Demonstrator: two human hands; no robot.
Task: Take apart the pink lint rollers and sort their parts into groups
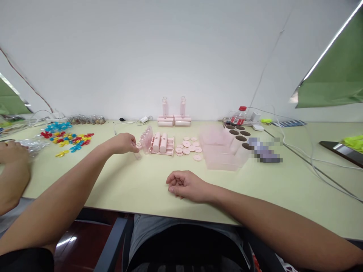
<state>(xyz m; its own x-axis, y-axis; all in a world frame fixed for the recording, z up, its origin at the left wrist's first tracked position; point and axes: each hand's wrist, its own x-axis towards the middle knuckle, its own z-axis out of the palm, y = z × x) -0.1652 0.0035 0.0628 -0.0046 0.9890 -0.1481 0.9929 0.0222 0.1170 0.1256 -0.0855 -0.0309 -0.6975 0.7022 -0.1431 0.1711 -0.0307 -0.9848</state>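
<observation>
My left hand [124,143] reaches to the left end of a group of clear pink bottles [146,139], its fingers closed on one clear bottle [137,155]. Resting on the table in front of me, my right hand [184,184] has curled fingers; whether anything small is inside them is hidden. Right of the bottles lies a pink rack [170,146] with pink cylinders [160,143] in it. Several round pink discs [197,157] are spread beside the rack. Two pink bases [182,121] stand by the wall, each with a clear bottle [183,107] upright on it.
Translucent pink boxes [221,160] and brown-topped cylinders [241,138] stand at right, near a red-capped bottle [238,116] and white cables. Colorful plastic pieces [75,139] lie left. Another person's arm [14,170] rests at far left.
</observation>
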